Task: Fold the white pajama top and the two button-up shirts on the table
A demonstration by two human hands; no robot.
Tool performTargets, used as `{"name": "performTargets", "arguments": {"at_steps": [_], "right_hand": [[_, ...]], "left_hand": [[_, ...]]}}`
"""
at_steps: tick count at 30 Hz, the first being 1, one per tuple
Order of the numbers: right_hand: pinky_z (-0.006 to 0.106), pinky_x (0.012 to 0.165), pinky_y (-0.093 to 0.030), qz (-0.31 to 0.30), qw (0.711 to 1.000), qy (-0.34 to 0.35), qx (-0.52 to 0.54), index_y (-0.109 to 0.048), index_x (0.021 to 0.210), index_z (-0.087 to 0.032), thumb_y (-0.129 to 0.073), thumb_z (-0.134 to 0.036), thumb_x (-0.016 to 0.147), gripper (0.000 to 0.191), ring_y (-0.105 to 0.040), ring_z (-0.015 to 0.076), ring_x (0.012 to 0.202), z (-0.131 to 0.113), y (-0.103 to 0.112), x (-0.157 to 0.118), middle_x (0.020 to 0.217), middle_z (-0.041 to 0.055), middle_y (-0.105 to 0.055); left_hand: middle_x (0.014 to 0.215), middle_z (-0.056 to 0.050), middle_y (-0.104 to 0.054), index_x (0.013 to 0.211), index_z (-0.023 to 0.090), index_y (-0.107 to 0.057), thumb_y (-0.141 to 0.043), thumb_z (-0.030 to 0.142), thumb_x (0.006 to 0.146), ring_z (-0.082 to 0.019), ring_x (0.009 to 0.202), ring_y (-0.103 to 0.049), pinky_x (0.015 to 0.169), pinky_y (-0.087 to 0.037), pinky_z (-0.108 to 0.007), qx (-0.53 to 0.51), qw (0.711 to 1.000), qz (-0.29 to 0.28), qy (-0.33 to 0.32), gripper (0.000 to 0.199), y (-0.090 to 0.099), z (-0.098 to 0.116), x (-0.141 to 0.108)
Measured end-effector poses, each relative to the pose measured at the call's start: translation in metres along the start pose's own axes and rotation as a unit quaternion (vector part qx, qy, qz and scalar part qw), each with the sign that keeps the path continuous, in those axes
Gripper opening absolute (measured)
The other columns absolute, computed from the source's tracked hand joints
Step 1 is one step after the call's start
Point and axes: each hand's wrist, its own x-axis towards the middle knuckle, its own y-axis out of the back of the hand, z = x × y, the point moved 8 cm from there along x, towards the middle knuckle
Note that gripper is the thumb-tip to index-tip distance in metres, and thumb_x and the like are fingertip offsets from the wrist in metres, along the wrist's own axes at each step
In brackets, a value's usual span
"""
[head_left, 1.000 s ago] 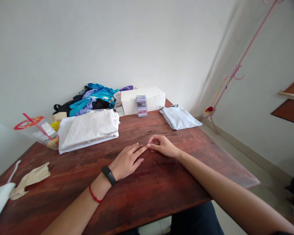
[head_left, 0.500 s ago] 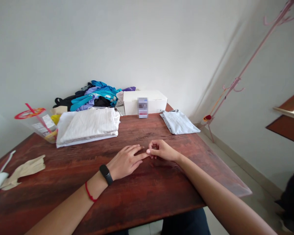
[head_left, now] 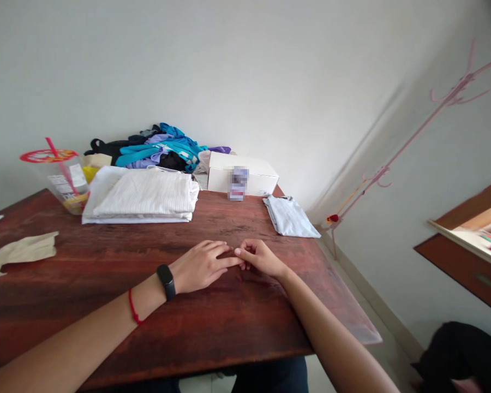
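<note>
Over the middle of the dark red-brown wooden table (head_left: 155, 333), my left hand (head_left: 202, 266) is palm down with its fingers stretched out. A black wristband (head_left: 166, 282) and a red cord bracelet (head_left: 135, 306) are around that wrist. My right hand (head_left: 262, 258) meets it from the right, thumb and fingers pinched on the tip of the left index finger. The right hand's other fingers are curled and partly hidden. No object shows in either hand.
Folded white striped cloth (head_left: 147, 194) lies at the left, beside a plastic cup (head_left: 61, 183) with a straw. Behind are piled clothes (head_left: 159, 147), a white box (head_left: 253, 164) and a small blurred pack (head_left: 238, 184). Folded light-blue cloth (head_left: 291, 216) lies right; a pink rack (head_left: 401, 147) leans beyond.
The view has turned slightly to the right and tilted, so more of the shelf at the right shows. The hands keep the same pinch on the left index fingertip.
</note>
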Motion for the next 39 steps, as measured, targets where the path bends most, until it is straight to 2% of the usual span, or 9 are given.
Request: {"name": "performTargets", "arguments": {"at_steps": [4, 10, 14, 29, 39], "right_hand": [[0.022, 0.053, -0.043, -0.004, 1.0, -0.001, -0.008, -0.056, 0.074, -0.019, -0.068, -0.062, 0.087, 0.046, -0.056, 0.0117, 0.054, -0.0002, -0.0005, -0.0004, 0.06, -0.0017, -0.062], [0.023, 0.053, -0.043, -0.003, 1.0, -0.015, -0.002, -0.054, 0.073, -0.02, -0.068, -0.065, 0.085, 0.048, -0.056, 0.0122, 0.054, -0.0011, -0.0014, -0.0015, 0.06, -0.002, -0.062], [0.023, 0.055, -0.043, -0.005, 1.0, -0.014, -0.002, -0.053, 0.074, -0.02, -0.067, -0.064, 0.086, 0.048, -0.055, 0.0117, 0.055, -0.0001, -0.001, -0.0015, 0.061, -0.0023, -0.061], [0.023, 0.056, -0.043, -0.004, 1.0, -0.01, -0.009, -0.054, 0.074, -0.02, -0.067, -0.064, 0.086, 0.047, -0.055, 0.0121, 0.056, -0.0031, -0.0006, -0.0026, 0.061, -0.0023, -0.062], [0.023, 0.055, -0.043, -0.005, 1.0, -0.006, -0.004, -0.052, 0.073, -0.02, -0.068, -0.06, 0.088, 0.046, -0.056, 0.0121, 0.055, -0.0023, -0.0011, -0.0025, 0.059, -0.0023, -0.062]], "left_hand": [[0.13, -0.01, -0.063, 0.136, 0.032, -0.06, -0.057, 0.023, 0.099, -0.028, 0.123, -0.059, 0.106, -0.046, -0.045, 0.006, 1.0, -0.009, -0.002, 0.038, -0.0046, -0.0003, -0.0018], [0.128, -0.009, -0.064, 0.137, 0.032, -0.059, -0.057, 0.024, 0.099, -0.026, 0.119, -0.061, 0.104, -0.047, -0.041, -0.027, 0.999, 0.016, -0.01, 0.039, -0.0056, -0.0003, -0.0031], [0.128, -0.01, -0.064, 0.138, 0.03, -0.057, -0.056, 0.024, 0.098, -0.027, 0.118, -0.061, 0.103, -0.047, -0.043, -0.028, 0.999, 0.009, -0.015, 0.04, -0.0066, 0.0012, -0.0025], [0.125, -0.009, -0.065, 0.139, 0.032, -0.058, -0.056, 0.025, 0.099, -0.026, 0.115, -0.062, 0.102, -0.047, -0.041, -0.039, 0.999, 0.028, -0.016, 0.041, -0.0046, 0.0, -0.0038], [0.128, -0.01, -0.064, 0.14, 0.031, -0.056, -0.057, 0.023, 0.098, -0.027, 0.117, -0.061, 0.102, -0.048, -0.043, -0.021, 1.0, 0.006, -0.013, 0.042, -0.0062, 0.0011, -0.0034]]}}
